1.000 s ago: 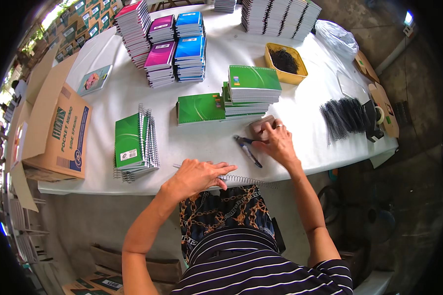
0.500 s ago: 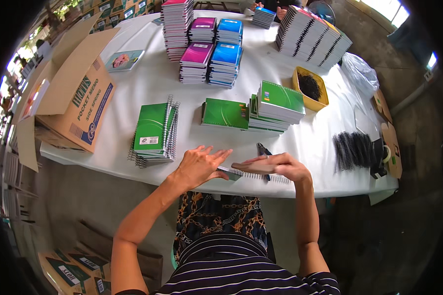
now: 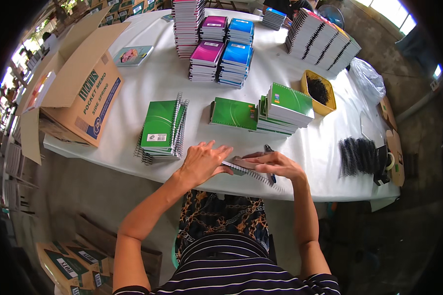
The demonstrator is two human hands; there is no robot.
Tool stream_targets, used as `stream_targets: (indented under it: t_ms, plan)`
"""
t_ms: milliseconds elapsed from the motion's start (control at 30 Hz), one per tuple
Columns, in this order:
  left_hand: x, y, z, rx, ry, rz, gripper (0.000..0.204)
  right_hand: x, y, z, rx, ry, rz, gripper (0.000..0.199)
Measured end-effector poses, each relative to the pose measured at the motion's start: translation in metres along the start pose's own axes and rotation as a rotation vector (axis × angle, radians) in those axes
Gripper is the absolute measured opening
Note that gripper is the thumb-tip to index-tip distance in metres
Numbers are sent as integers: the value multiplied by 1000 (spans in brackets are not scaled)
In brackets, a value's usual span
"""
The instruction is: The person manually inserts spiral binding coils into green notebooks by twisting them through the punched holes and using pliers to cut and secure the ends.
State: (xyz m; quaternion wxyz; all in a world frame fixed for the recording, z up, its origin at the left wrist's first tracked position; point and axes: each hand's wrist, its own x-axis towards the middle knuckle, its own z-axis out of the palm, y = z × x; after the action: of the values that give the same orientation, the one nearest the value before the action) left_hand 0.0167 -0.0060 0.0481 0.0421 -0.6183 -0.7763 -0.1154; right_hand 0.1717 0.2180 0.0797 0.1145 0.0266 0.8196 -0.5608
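Head view, looking down on a white-covered table (image 3: pixel 133 147). Left hand (image 3: pixel 202 160) lies flat, fingers spread wide, pressing on the left end of a spiral-bound notebook (image 3: pixel 241 167) at the near edge of the table, centre. Right hand (image 3: pixel 275 164) rests on the right part of the same notebook, fingers curled narrow over its cover; whether it pinches the wire coil (image 3: pixel 261 178) along the near side cannot be told. Pliers with a dark handle (image 3: pixel 269 150) lie just beyond the right hand, partly hidden by it. Left of the hands, a short pile of green spiral notebooks (image 3: pixel 160 130), coils on its right side. Farther in, a flat green stack (image 3: pixel 234 113) and beside it, right, a taller green stack (image 3: pixel 288 105), the two touching. Far centre: magenta stacks (image 3: pixel 209 54) and blue stacks (image 3: pixel 236 56) side by side, a tall mixed column (image 3: pixel 187 22) to their left. Far right, a slanted row of bound notebooks (image 3: pixel 325 42). Yellow tray of black bits (image 3: pixel 307 81) right of the green stacks. Black wire coils (image 3: pixel 357 156) bunched near the right end of the table. Open cardboard box (image 3: pixel 79 93) at the left end, overhanging the edge. More boxes on the floor (image 3: pixel 69 263), near left.
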Motion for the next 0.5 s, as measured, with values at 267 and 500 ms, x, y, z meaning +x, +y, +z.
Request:
stream_targets:
  t_ms: [267, 500]
  plan:
    - [2, -5, -5, -70, 4, -119, 79, 16, 1, -6, 6, -19, -10, 52]
    - [8, -12, 4, -575, 208, -271, 102, 19, 46, -20, 395, -18, -251, 51]
